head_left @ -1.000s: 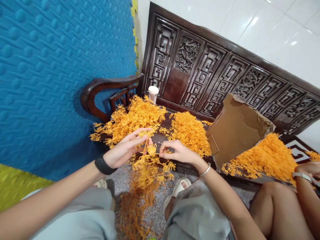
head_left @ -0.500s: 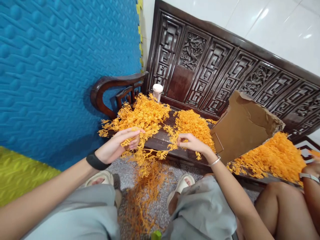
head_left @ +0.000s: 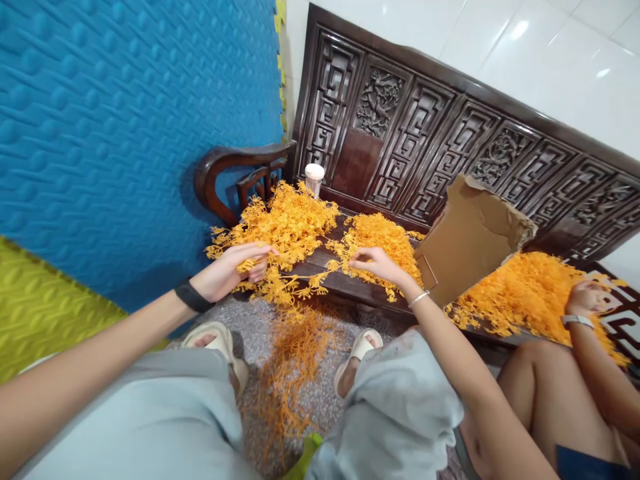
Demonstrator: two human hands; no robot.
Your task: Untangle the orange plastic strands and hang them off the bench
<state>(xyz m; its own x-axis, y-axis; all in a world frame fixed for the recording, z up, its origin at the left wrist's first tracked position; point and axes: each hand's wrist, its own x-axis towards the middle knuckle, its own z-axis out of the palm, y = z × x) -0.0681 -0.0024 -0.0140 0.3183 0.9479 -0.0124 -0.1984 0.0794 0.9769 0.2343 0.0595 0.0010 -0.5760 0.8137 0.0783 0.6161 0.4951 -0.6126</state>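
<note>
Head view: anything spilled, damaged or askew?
Two things. The cardboard on the bench sits tilted, its upper edge ragged as if torn. Loose orange strands lie tangled on the floor between the sandals, while the orange heaps are up on the bench; spilled or put there, can't tell.

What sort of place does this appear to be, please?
Probably a room in a home: the carved dark wooden bench, the textured blue mat and the glossy white tiles suggest it.
</note>
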